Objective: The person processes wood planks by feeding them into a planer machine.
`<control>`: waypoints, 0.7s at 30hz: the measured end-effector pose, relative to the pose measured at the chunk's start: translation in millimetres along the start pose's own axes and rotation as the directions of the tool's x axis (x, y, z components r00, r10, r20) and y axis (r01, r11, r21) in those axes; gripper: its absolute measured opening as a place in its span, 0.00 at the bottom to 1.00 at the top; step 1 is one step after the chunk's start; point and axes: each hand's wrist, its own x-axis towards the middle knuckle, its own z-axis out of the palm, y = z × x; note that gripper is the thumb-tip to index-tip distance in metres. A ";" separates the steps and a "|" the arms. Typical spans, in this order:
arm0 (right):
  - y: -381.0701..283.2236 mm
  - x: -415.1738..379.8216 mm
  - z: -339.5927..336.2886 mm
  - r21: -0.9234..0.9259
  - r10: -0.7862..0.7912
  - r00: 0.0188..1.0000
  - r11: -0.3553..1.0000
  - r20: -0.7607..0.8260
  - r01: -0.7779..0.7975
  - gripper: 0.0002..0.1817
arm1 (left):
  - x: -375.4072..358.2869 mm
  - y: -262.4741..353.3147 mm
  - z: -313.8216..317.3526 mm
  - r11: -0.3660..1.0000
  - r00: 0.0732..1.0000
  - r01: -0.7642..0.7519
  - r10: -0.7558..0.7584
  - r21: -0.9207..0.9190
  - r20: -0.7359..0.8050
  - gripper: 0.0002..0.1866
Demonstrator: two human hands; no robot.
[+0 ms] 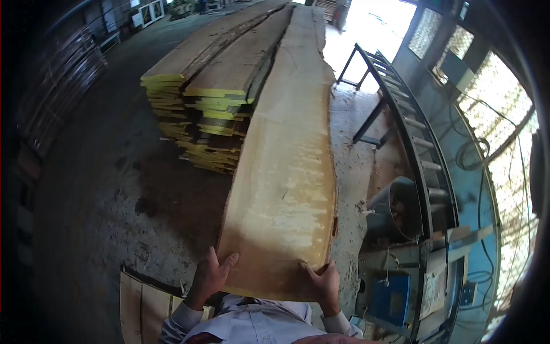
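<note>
A long, wide wooden plank [286,149] with rough natural edges stretches away from my body toward the far end of the lumber stack. My left hand [212,275] grips its near left edge, thumb lying on the top face and fingers hidden beneath. At the near right edge, my right hand [325,285] holds the plank the same way, thumb on top and fingers under it. The near end of the plank is close to the front of my shirt. Its far end appears to lie along the right side of the stack.
A tall stack of slabs [217,103] with yellow-painted ends stands ahead to the left. On the right runs a roller conveyor [415,126], with a round bin [395,209] beside it. Shorter boards [150,307] lie at lower left. Cables [472,155] hang on the right wall.
</note>
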 end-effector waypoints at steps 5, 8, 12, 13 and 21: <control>2.9 -5.5 -2.8 0.230 -0.087 0.996 0.970 0.037 0.076 0.38 | 4.6 -9.9 8.3 0.992 0.995 0.102 -0.104 -0.073 -0.014 0.38; -0.3 -3.8 2.5 0.207 -0.100 0.995 0.974 0.012 0.096 0.39 | 15.8 -17.8 9.2 0.984 0.993 0.112 -0.106 -0.138 0.052 0.37; 10.3 0.5 10.6 0.208 -0.006 0.996 0.978 0.086 -0.012 0.44 | 20.4 -36.3 18.8 0.978 0.998 0.041 -0.030 -0.203 0.056 0.33; 13.3 0.3 13.2 0.223 0.014 0.996 0.974 0.092 -0.034 0.45 | 20.8 -30.9 19.0 0.978 0.997 0.054 -0.043 -0.201 0.058 0.33; 5.9 5.4 23.9 0.282 0.201 0.977 0.935 0.073 -0.214 0.43 | 19.8 -42.3 34.3 0.857 0.987 0.161 -0.142 -0.489 0.077 0.29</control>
